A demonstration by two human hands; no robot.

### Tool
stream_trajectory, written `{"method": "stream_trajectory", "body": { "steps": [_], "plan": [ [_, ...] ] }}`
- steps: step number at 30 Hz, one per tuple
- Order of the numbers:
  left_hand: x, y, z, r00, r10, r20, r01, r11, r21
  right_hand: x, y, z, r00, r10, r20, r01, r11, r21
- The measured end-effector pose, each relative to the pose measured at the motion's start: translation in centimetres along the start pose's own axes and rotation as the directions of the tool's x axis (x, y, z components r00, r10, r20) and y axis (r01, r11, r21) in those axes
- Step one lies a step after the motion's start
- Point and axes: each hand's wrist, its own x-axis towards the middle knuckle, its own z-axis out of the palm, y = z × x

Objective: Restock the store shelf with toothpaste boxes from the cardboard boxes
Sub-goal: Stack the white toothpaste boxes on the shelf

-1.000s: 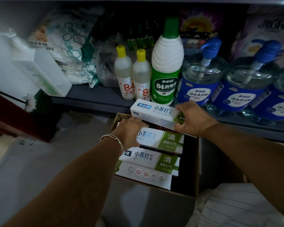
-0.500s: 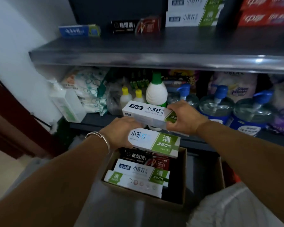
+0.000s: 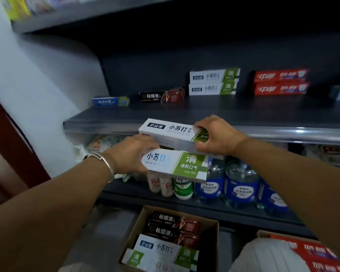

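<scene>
Toothpaste boxes [image 3: 171,134] gripped endwise; fingers [image 3: 201,127] wrap each box's end.

Toothpaste boxes [image 3: 173,134] in hand: smooth printed card, slight sheen on the white and green faces. Shelf [image 3: 283,132]: dark painted metal, matt on top, front lip glossy with a bright glint; cardboard box [image 3: 212,244] near, plain brown and matt. Blue bottles [image 3: 241,185] lower right look like clear glossy plastic; bracelet [image 3: 106,163] on left wrist polished metal.
</scene>
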Motion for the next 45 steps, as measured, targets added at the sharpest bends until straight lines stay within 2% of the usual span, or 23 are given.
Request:
{"method": "stream_trajectory", "body": {
  "steps": [7, 17, 29, 42, 45],
  "plan": [
    [4.5, -1.9, -3.3, 0.996, 0.013, -0.084, -0.012, 1.000, 0.007, 3.5, 2.2, -3.3, 0.999, -0.002, -0.054, -0.001, 0.999, -0.044],
    [14.9, -3.4, -5.8, 0.983, 0.081, -0.163, -0.078, 0.997, 0.026, 9.0, 7.0, -7.5, 0.983, 0.119, -0.137, -0.131, 0.988, -0.083],
    [26.9, -5.1, -4.0, 0.973, 0.140, -0.183, -0.124, 0.988, 0.096, 16.0, 16.5, -7.4, 0.968, 0.238, -0.082, -0.246, 0.964, -0.101],
    [34.1, -5.6, -0.8, 0.971, 0.184, -0.155, -0.178, 0.983, 0.052, 20.2, 24.5, -3.3, 0.977, 0.208, -0.055, -0.215, 0.938, -0.272],
    [34.2, -5.7, -0.5, 0.962, 0.199, -0.186, -0.196, 0.980, 0.035, 20.6, 25.4, -2.6, 0.993, 0.121, -0.017, -0.120, 0.949, -0.290]
  ]
}}
